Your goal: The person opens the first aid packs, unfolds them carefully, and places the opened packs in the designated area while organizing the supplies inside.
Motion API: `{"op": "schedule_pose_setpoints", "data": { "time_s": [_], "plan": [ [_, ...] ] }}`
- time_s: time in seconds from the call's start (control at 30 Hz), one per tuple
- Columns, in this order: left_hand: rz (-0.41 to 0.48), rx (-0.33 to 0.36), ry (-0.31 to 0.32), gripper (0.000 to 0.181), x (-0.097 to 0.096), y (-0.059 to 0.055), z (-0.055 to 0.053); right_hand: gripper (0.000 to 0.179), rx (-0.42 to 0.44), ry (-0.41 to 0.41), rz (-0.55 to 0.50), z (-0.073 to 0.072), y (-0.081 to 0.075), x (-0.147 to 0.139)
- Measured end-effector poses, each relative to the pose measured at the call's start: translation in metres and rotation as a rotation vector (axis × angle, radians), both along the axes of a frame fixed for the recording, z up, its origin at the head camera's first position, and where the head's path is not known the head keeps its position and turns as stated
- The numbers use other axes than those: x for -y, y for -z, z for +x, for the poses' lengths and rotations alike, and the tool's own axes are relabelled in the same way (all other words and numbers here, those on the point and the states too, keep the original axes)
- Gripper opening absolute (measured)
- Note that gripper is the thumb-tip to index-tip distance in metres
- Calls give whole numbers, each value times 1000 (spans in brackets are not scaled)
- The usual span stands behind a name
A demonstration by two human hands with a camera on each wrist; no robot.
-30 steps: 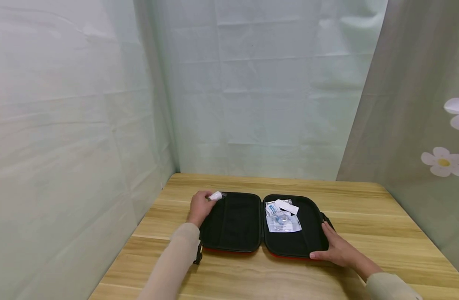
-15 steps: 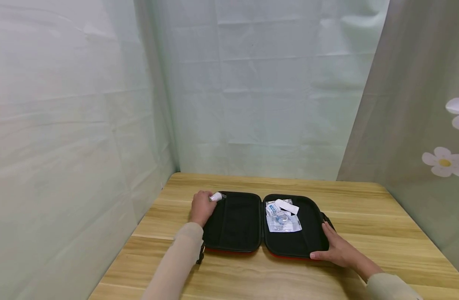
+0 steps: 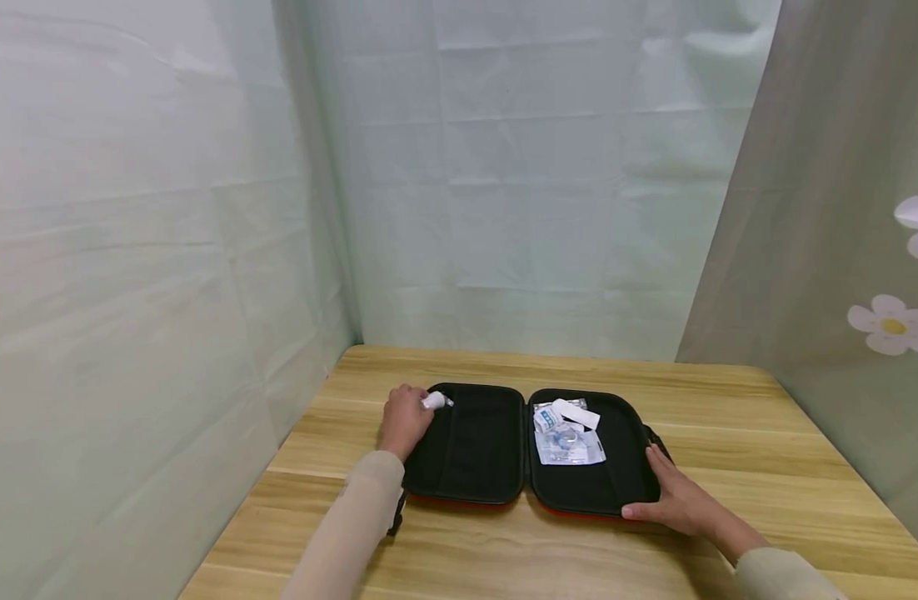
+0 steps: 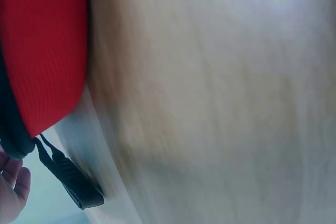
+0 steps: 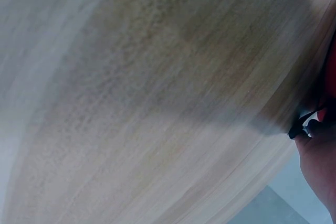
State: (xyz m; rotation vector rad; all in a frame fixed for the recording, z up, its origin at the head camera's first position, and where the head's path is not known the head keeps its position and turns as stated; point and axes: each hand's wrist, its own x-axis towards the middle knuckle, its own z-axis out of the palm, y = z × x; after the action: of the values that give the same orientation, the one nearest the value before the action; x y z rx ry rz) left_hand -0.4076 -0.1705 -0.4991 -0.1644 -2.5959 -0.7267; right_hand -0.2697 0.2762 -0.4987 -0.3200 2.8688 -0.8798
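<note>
A hard-shell case (image 3: 487,450) lies spread flat on the table, black inside and red outside. At its far left corner my left hand (image 3: 405,423) pinches a small white roll-like item (image 3: 433,401) with a clear wrapped end, held over the left half. My right hand (image 3: 678,500) grips the near right corner, thumb at the front rim and fingers along the side. Clear and white packets (image 3: 575,451) and a white strip (image 3: 576,413) lie in the right half. The left wrist view shows the red shell (image 4: 44,51) and left fingertips (image 4: 22,184) beyond it.
Wooden table (image 3: 519,554) all around the case. A black strap (image 4: 68,176) hangs at the case's left side, and another black loop (image 5: 299,128) shows by my right hand. Pale curtains (image 3: 534,208) enclose the table's back and sides.
My left hand has shifted slightly right with the white item, which now tips down toward the left half. My right hand stays at the case's corner.
</note>
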Motion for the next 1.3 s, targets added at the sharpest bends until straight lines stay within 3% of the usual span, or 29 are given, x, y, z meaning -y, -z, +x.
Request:
{"op": "schedule_pose_setpoints", "data": {
  "time_s": [0.33,0.43,0.67,1.1,1.3],
  "plan": [
    [-116,13,21,22,-4,1,2,117,25,11,9,1,-2,1],
    [-99,30,35,21,-6,3,2,117,22,9,7,1,-2,1],
    [-53,-8,77,20,-6,1,4,117,9,4,4,0,-1,1],
    [-47,134,105,21,-21,3,-6,118,17,15,13,1,2,1],
    [-30,199,150,24,-17,7,-11,117,11,11,10,1,1,2]
  ]
}}
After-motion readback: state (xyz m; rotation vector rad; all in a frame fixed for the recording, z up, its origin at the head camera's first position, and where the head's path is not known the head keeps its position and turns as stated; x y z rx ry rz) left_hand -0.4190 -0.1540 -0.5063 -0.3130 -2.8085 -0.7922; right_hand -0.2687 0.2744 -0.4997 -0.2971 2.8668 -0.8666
